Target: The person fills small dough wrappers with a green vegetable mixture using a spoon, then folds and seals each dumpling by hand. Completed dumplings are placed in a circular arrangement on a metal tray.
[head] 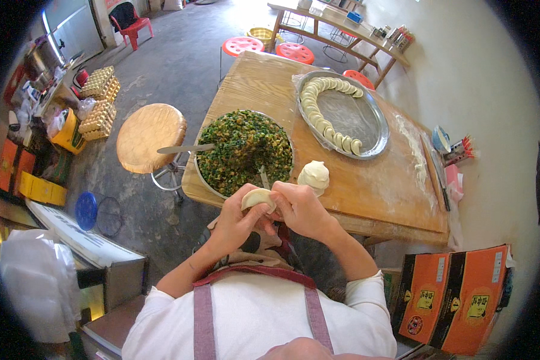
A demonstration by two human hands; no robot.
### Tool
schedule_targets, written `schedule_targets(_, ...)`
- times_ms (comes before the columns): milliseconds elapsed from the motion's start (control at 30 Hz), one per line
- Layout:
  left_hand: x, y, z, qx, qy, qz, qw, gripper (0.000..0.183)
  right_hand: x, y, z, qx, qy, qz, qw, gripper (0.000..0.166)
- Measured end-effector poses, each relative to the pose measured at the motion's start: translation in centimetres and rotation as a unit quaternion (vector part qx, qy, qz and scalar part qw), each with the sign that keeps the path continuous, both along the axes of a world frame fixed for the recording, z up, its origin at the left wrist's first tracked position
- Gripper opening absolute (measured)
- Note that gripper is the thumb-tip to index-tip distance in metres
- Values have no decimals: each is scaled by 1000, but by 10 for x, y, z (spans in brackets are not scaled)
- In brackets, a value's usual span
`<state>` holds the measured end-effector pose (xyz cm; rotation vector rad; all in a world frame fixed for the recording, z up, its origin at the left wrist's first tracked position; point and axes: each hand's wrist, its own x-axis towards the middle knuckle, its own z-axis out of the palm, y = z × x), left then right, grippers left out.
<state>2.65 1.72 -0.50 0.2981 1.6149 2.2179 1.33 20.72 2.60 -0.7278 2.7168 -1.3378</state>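
Observation:
A half-moon dumpling (pixel 255 198) is held up between both hands at the table's near edge. My left hand (pixel 238 213) grips its left end and underside. With thumb and fingers, my right hand (pixel 300 206) pinches the dumpling's right end. Just beyond the hands, a large round metal basin (pixel 200 177) holds chopped green and brown filling (pixel 238 135). A flat metal blade (pixel 185 148) lies across the basin's left rim, and another metal utensil (pixel 264 177) stands in the filling. To the right of my hands sits a stack of dough wrappers (pixel 314 174).
A round metal tray (pixel 380 143) with an arc of folded dumplings (pixel 312 110) lies on the floured wooden board (pixel 364 189). A knife (pixel 440 180) and rolling pin (pixel 427 157) lie along the right side. A round stool (pixel 150 135) stands left; orange cartons (pixel 450 299) are at lower right.

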Motion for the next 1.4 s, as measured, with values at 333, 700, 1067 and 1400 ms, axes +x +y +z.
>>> schedule_targets(333,3,5,-1,30,-13,17,999,14,14,-2,-10,-128,-70,18,989,33)
schedule_targets(700,8,25,6,34,-16,67,997,16,28,5,-2,-100,-144,21,984,29)
schedule_targets(1067,-31,38,21,-254,325,92,906,31,-1,22,18,82,330,-97,935,54)
schedule_targets(1400,-23,88,-2,-20,195,71,978,58,-26,47,-6,-102,163,-234,953,40)
